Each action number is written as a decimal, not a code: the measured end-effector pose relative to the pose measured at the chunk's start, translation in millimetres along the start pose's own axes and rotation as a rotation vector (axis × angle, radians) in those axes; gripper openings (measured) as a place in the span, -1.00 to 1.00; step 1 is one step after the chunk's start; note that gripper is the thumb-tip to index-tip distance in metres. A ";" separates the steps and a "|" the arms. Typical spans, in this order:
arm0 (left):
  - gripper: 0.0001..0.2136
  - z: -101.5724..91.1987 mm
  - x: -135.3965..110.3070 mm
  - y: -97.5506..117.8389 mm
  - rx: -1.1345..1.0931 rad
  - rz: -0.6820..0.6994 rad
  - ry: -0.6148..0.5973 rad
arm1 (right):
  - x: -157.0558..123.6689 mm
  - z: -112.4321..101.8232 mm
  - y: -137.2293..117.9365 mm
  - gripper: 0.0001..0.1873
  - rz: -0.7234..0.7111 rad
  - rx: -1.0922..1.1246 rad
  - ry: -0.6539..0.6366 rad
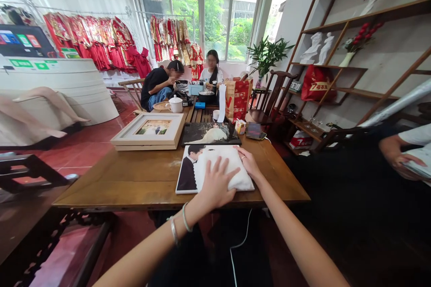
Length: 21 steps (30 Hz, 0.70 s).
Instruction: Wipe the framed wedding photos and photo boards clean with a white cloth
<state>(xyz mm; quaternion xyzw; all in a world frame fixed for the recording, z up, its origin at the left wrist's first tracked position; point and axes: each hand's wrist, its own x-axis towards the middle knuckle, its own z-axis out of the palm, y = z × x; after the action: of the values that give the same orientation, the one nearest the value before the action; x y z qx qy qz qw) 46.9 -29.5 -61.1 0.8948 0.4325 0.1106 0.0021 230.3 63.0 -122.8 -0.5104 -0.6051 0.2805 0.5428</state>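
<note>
"Lying by the near edge of the counter (134, 179), is that a photo panel (186, 172) under a white cloth (244, 180)?"

"It is. The cloth covers most of it, leaving the left side showing."

"And the hands?"

"The left hand (218, 184) is spread flat on the cloth, its grip released. The right hand (248, 163) is at the panel's far right corner; whether that grip is clenched on anything, I can't tell from here."

"What's just beyond?"

"A dark picture panel (210, 134), right behind the first. Left of it, a pale framed photo (150, 128); right, a small carton (240, 126) and a phone (255, 130)."

"Farther off, I see a lidded white cup (175, 104) on the left and a red-and-tan paper bag (239, 101) on the right."

"Past those, two people, and red garments (90, 38) hanging at the far left."
</note>
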 end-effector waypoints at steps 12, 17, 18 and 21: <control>-0.47 -2.1 61.0 -27.8 0.091 0.008 -0.058 | 0.8 -2.2 7.6 -0.50 -0.043 0.006 0.009; -0.40 -0.1 21.8 9.0 0.060 -0.054 -0.018 | 0.1 -2.3 1.2 -0.56 -0.023 0.005 0.009; -0.39 -0.3 12.5 17.0 0.055 -0.055 -0.008 | -0.3 -2.6 0.0 -0.58 -0.026 -0.003 0.002; -0.35 -1.4 -14.7 35.7 0.028 -0.041 -0.017 | -2.4 -3.4 -2.8 -0.59 -0.059 -0.053 -0.037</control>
<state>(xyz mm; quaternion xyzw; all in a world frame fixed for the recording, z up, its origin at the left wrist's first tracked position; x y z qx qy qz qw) 65.4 -63.3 -59.1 0.8867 0.4521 0.0967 -0.0046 232.3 59.2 -120.4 -0.5015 -0.6369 0.2576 0.5259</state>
